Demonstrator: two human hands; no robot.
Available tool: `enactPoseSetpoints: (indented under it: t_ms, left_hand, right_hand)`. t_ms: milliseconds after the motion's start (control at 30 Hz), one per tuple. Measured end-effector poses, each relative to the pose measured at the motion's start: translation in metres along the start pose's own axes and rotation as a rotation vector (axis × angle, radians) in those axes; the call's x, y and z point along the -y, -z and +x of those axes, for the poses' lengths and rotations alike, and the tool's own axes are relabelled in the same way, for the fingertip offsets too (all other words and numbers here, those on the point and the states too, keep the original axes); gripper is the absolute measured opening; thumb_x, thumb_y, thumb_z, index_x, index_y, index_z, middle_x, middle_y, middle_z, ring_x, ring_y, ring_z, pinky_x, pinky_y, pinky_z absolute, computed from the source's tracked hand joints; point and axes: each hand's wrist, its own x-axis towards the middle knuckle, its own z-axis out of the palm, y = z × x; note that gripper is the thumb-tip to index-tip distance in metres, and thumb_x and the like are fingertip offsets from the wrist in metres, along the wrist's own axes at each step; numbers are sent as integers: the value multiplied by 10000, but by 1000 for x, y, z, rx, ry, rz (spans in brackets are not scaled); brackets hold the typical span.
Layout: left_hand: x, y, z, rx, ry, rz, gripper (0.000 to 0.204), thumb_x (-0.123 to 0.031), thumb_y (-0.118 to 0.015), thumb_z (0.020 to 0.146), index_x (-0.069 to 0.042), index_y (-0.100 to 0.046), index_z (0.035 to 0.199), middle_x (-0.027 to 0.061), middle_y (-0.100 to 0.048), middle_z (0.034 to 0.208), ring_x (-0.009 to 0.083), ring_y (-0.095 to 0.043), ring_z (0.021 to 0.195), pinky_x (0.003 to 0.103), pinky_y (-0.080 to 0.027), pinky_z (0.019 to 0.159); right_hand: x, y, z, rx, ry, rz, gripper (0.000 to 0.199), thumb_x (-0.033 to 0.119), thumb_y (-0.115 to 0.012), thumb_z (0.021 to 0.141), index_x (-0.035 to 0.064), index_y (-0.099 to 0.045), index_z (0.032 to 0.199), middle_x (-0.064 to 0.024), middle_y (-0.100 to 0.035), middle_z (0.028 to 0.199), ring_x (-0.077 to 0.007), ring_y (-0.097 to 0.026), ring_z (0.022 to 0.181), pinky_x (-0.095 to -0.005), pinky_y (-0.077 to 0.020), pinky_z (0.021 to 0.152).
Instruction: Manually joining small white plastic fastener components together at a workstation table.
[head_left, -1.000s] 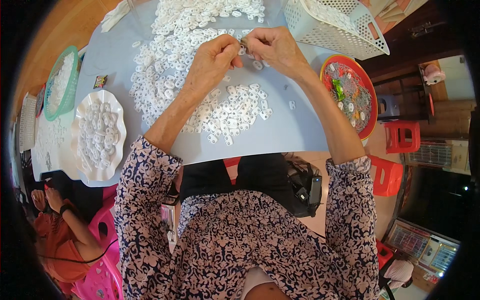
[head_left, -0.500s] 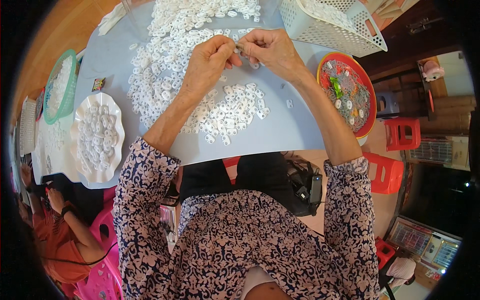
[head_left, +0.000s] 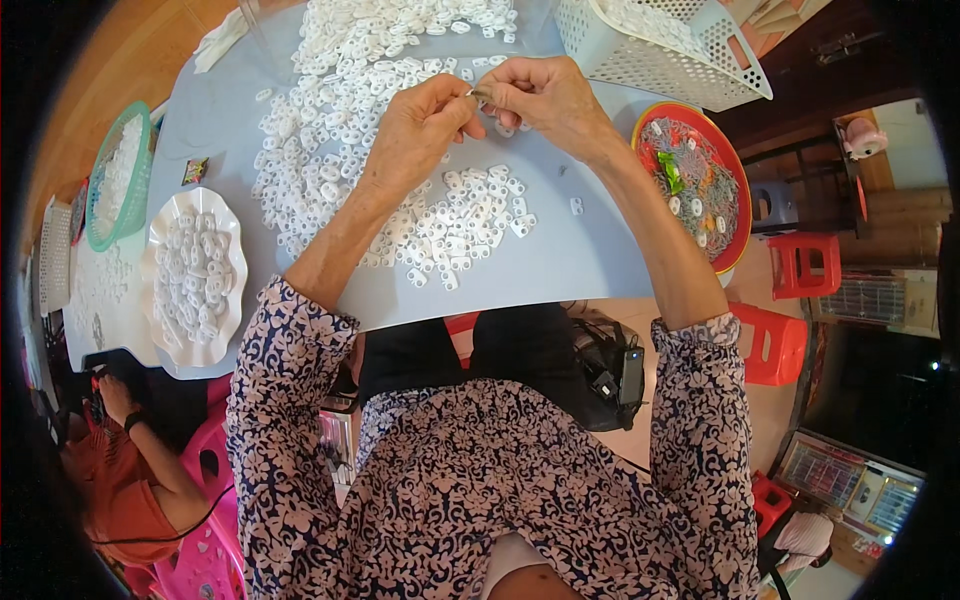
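Over the grey-blue table [head_left: 610, 240], my left hand [head_left: 425, 125] and my right hand [head_left: 548, 105] meet fingertip to fingertip. Both are closed in a pinch. A sliver of white shows between the tips, apparently one of the small white plastic pieces, mostly hidden by my left fingers. Whatever my right thumb and forefinger grip is too small to make out. Around and below my left hand spreads a heap of white plastic pieces [head_left: 310, 165], small ovals with two holes. A smaller cluster of the same pieces [head_left: 465, 225] lies nearer to me, under my wrists.
A wavy-rimmed white dish [head_left: 240, 275] of pieces stands at left, near a green basket [head_left: 148, 165] and a small wrapper [head_left: 195, 171]. At right are a red bowl [head_left: 743, 190] with grey bits, a perforated white basket [head_left: 650, 75] and red stools [head_left: 775, 345]. Another person's arm [head_left: 165, 465] is at lower left.
My hands stay together in almost the same place, with only slight finger movement. At lower left, the other person's arms have shifted, and one hand has dropped from sight.
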Motion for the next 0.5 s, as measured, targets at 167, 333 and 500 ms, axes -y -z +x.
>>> enactPoseSetpoints:
  t_ms: [167,333,500]
  left_hand:
    - [1,-1,0,17,7,-37,166,-127,-513,882,-3,-623,887,32,-631,694,63,-535,651,210,-438,626]
    - [2,-2,-1,11,-9,-86,150,-129,-523,874,-11,-617,863,18,-612,676,59,-527,641,208,-433,630]
    - [4,1,1,12,-26,-98,144,-133,-516,877,-28,-613,861,8,-604,681,60,-510,635,212,-423,628]
  right_hand:
    - [-4,0,0,-7,16,-32,183,133,-582,867,-5,-640,762,-15,-564,589,-64,-493,518,-217,-382,480]
    - [-7,15,-2,-33,33,-127,210,197,-581,901,20,-628,799,19,-557,626,-41,-479,559,-202,-381,501]
    - [-5,41,-15,-50,34,-315,194,179,-594,883,24,-625,771,24,-550,620,-41,-470,562,-212,-381,497]
